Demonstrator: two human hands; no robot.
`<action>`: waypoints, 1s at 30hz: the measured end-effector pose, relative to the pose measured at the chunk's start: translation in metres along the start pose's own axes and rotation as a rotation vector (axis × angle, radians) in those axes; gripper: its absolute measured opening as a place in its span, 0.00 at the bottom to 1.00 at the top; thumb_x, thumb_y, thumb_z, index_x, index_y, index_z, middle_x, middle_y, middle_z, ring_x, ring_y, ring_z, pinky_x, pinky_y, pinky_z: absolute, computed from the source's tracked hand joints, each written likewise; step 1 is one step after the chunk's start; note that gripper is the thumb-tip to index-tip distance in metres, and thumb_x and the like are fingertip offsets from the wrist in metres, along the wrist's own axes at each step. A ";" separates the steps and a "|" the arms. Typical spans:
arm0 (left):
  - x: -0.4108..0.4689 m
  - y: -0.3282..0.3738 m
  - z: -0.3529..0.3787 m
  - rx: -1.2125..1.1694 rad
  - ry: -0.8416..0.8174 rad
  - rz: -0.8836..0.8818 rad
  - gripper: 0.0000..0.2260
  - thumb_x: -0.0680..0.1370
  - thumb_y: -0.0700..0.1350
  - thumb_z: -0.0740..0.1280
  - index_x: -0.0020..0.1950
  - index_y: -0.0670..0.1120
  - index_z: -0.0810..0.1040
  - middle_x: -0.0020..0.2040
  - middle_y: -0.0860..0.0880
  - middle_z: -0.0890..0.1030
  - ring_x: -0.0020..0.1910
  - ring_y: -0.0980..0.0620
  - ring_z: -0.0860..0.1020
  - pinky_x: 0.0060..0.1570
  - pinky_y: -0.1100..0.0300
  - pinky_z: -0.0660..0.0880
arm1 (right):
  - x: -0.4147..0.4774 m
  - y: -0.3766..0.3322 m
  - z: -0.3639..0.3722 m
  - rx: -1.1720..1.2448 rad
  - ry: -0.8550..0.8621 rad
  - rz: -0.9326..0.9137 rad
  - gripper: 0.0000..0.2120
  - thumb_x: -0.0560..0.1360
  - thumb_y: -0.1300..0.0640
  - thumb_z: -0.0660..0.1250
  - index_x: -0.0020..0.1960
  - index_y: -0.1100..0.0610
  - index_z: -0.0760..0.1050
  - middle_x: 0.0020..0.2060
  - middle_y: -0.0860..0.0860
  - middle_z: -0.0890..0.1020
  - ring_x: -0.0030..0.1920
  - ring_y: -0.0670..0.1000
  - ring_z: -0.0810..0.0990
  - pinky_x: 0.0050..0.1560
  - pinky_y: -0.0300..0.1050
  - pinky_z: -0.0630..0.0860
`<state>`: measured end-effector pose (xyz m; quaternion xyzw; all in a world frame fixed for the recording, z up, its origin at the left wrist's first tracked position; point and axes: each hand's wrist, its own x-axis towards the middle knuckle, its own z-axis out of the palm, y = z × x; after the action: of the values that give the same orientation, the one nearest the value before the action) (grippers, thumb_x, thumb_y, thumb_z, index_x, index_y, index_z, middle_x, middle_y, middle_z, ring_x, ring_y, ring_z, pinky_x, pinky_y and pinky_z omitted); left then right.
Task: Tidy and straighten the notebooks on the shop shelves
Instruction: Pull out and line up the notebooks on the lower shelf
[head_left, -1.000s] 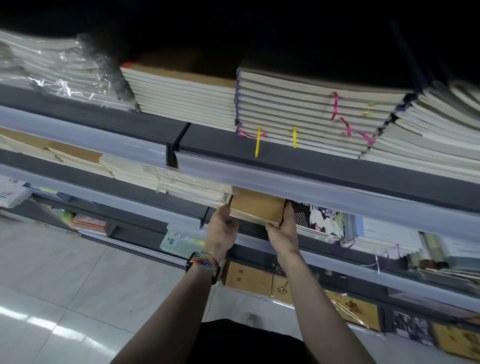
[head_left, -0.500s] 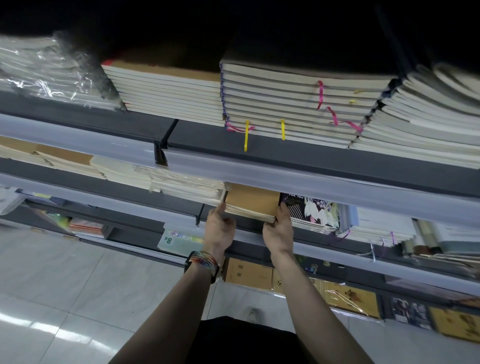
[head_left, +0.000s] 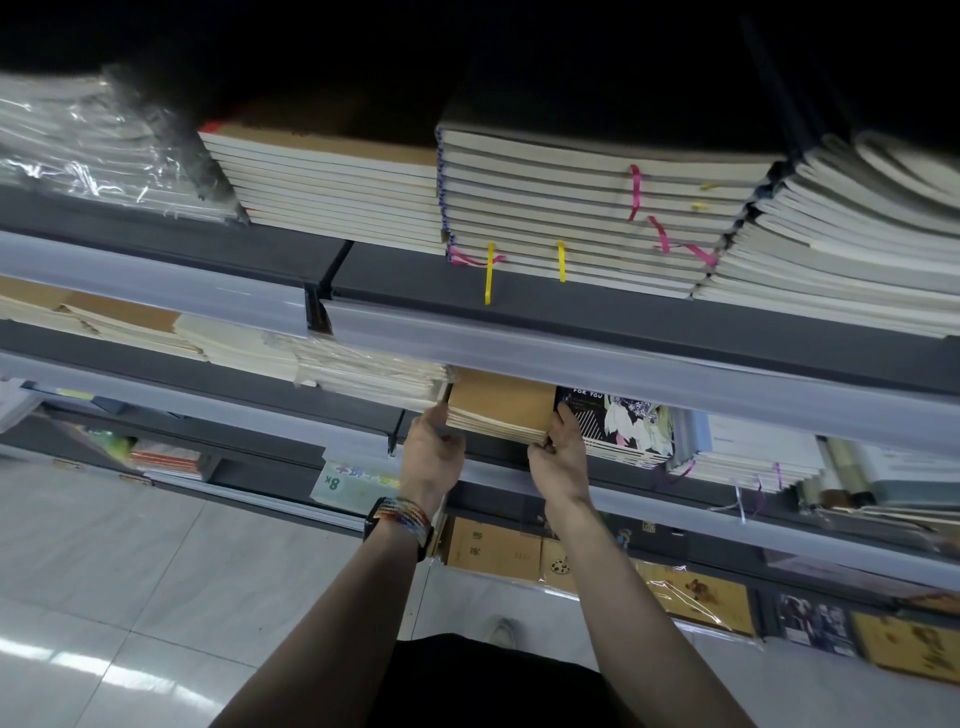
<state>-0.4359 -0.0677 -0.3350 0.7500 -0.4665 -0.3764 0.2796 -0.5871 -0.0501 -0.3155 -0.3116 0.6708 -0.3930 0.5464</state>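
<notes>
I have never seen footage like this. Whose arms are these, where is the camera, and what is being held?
There is no machine here. A person wears a wide-angle camera on the head, so you look forward and down along their own arms. The left hand, with a colourful band on its wrist, and the right hand grip the two sides of a stack of brown notebooks on the middle shelf. Right beside the stack lies a black flowered notebook. The shelf above carries taller stacks of notebooks, some with pink and yellow ribbons. Below is a tiled floor.
</notes>
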 end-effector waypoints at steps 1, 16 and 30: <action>0.000 0.000 -0.001 0.004 -0.004 -0.007 0.11 0.78 0.39 0.65 0.57 0.52 0.75 0.54 0.45 0.80 0.49 0.46 0.81 0.49 0.49 0.82 | 0.000 0.000 0.001 0.005 0.003 -0.003 0.40 0.75 0.75 0.61 0.80 0.51 0.54 0.76 0.49 0.67 0.77 0.49 0.63 0.79 0.50 0.56; 0.004 0.001 -0.001 -0.016 -0.042 0.009 0.22 0.78 0.40 0.68 0.72 0.49 0.72 0.66 0.44 0.76 0.61 0.45 0.78 0.64 0.49 0.75 | -0.003 -0.003 0.001 0.034 0.021 -0.025 0.37 0.76 0.73 0.64 0.79 0.52 0.57 0.74 0.50 0.68 0.75 0.50 0.65 0.78 0.52 0.60; 0.003 -0.001 -0.002 0.024 0.018 0.016 0.11 0.78 0.37 0.68 0.60 0.45 0.76 0.58 0.44 0.78 0.55 0.45 0.80 0.60 0.51 0.77 | -0.002 -0.006 -0.002 0.057 0.005 -0.007 0.35 0.77 0.75 0.62 0.78 0.54 0.58 0.73 0.52 0.70 0.73 0.49 0.67 0.76 0.44 0.60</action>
<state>-0.4327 -0.0695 -0.3357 0.7528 -0.4745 -0.3619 0.2778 -0.5882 -0.0512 -0.3089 -0.2973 0.6594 -0.4148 0.5520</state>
